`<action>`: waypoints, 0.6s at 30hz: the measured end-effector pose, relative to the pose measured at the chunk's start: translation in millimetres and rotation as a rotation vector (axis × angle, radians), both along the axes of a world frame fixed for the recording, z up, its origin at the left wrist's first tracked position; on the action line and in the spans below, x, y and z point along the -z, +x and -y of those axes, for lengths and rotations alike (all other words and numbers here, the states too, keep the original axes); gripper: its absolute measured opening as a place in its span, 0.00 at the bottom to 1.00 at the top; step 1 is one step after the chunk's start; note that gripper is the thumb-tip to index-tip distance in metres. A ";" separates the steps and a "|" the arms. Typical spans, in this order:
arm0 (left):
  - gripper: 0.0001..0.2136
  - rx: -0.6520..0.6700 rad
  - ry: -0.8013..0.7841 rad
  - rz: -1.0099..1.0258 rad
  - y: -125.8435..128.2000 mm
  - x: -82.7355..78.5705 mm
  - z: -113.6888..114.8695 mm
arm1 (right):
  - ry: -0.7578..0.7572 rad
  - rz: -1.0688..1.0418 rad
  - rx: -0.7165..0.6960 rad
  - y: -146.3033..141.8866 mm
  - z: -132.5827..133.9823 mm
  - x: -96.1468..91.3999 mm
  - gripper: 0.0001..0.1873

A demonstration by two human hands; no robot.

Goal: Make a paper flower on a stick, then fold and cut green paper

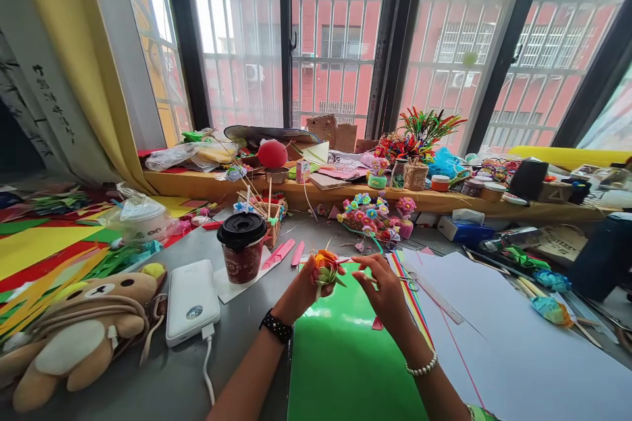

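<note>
My left hand is closed around the base of a paper flower, which has orange and red petals and pale green leaves below them. My right hand is just right of the flower, its index finger reaching to a pink edge on the flower's side. Small metal scissors appear to pass through the curled fingers of this hand, with the handle loops showing behind it; the hand hides most of them. Beneath both hands is a glossy green sheet, on which a small pink scrap lies.
Left of my hands stand a lidded dark red cup and a white power bank with a cable. A plush bear lies farther left. White paper and a ruler are at right. Crochet flowers stand behind.
</note>
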State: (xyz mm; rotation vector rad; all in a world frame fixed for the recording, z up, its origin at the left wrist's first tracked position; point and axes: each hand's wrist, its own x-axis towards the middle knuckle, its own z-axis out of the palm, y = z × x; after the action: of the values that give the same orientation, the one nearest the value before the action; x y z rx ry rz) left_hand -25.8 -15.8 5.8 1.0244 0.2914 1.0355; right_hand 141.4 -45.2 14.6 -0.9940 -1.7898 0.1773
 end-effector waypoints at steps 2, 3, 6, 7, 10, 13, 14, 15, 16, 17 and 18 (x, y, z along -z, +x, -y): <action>0.21 -0.017 -0.033 -0.004 0.0 0.1 -0.8 | 0.024 0.037 0.012 -2.0 1.2 1.1 0.11; 0.21 -0.032 -0.055 0.002 0.3 0.1 -1.0 | 0.039 0.062 0.022 -3.2 1.5 1.9 0.11; 0.21 -0.077 -0.090 0.047 2.7 -0.5 -0.8 | 0.066 0.130 0.046 -6.1 1.2 4.8 0.11; 0.20 -0.081 -0.093 0.060 3.8 -0.8 -0.6 | 0.071 0.148 0.045 -6.7 0.7 5.7 0.10; 0.20 -0.054 -0.108 0.068 6.4 -1.7 0.0 | 0.092 0.179 0.039 -7.1 -1.0 7.6 0.06; 0.20 -0.018 -0.152 0.031 7.3 -2.7 0.6 | 0.113 0.190 0.060 -6.5 -2.2 8.3 0.06; 0.21 -0.015 -0.164 0.017 7.4 -3.3 0.8 | 0.114 0.189 0.075 -6.3 -2.4 8.3 0.07; 0.22 -0.016 -0.170 0.005 7.6 -4.0 0.9 | 0.113 0.184 0.093 -6.2 -2.5 8.2 0.07; 0.23 -0.015 -0.171 -0.005 7.8 -4.8 0.9 | 0.112 0.175 0.115 -6.0 -2.6 8.1 0.08; 0.24 -0.016 -0.166 -0.009 8.0 -5.4 0.7 | 0.110 0.166 0.138 -5.9 -2.6 8.0 0.08; 0.25 -0.025 -0.156 -0.006 8.2 -5.9 0.2 | 0.108 0.154 0.162 -5.8 -2.7 7.8 0.08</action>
State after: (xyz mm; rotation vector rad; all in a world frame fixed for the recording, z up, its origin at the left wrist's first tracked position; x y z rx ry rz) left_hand -17.5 -16.0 11.7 0.8854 0.3842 1.0166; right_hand 135.6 -42.5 6.8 -1.0940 -1.8269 -0.0985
